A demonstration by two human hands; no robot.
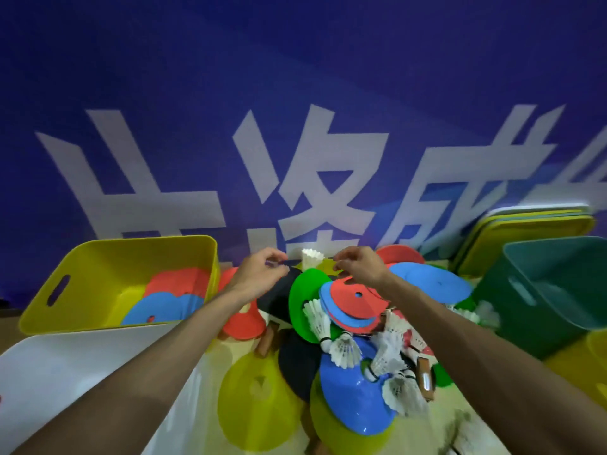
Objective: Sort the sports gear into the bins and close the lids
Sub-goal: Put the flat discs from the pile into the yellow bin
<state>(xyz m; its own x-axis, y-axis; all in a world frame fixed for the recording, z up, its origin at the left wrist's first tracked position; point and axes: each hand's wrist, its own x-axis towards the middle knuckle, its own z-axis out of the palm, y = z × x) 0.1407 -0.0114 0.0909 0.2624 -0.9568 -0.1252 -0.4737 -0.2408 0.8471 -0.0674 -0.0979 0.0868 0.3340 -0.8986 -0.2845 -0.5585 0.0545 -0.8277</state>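
Early days: a few discs (pixel 170 297) are sitting in the yellow bin (pixel 138 246) left of the pile (pixel 351 310). The left hand (pixel 259 274) and the right hand (pixel 359 266) are reaching over the pile's far edge, fingers curled; gripping what, I cannot tell. The lids (pixel 525 224) are waiting right of the pile.

Deep blue wall banner (pixel 295 60), huge white characters (pixel 315 178) across it, pale floor (pixel 443 418) below — dim, bluish light

Sports hall: blue banner (pixel 295 77) w/ white lettering, disc cones (pixel 356 399), shuttlecocks (pixel 345 351).
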